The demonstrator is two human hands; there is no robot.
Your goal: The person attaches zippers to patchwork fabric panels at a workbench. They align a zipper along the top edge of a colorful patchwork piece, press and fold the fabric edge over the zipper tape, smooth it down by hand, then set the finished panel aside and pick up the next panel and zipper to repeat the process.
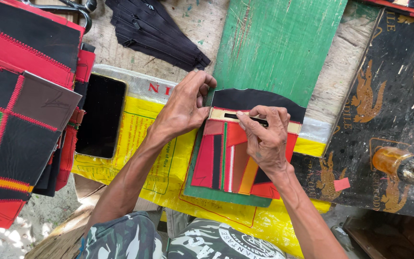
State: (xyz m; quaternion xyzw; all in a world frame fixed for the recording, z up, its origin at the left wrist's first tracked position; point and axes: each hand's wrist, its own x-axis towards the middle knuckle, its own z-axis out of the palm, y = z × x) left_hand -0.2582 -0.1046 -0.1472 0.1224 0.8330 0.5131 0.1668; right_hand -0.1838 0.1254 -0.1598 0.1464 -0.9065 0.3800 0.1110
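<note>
**Patchwork pouch under both my hands**

Patchwork pouch [231, 158] of red, black, orange and green leather strips is lying in front of me on a green board [274, 48], and the board is resting partly on a yellow printed sack [140, 139]. The top part of the pouch is a black curved flap, and below it a pale band with a black zipper is running across.

My left hand [185, 105] is pressing on the upper left corner of the pouch. Its fingers are curled together and pinching the edge where the black flap is meeting the pale band. My right hand [264, 136] is lying over the middle of the pouch. Its thumb and forefinger are closed on a thin dark piece at the zipper line; I cannot tell if this is the zipper pull or a small tool.

Just beside my left forearm, a black phone [101, 115] is lying face up on the sack. Further left, a stack of patchwork panels [20, 110] in red and black is lying. Above it, black zippers [154, 31] are lying in a bundle on the worn wooden table [197, 19]. On my right, a black printed sheet [394, 105] with golden animal figures is spreading, and an amber bottle [401, 165] is lying on it.
</note>
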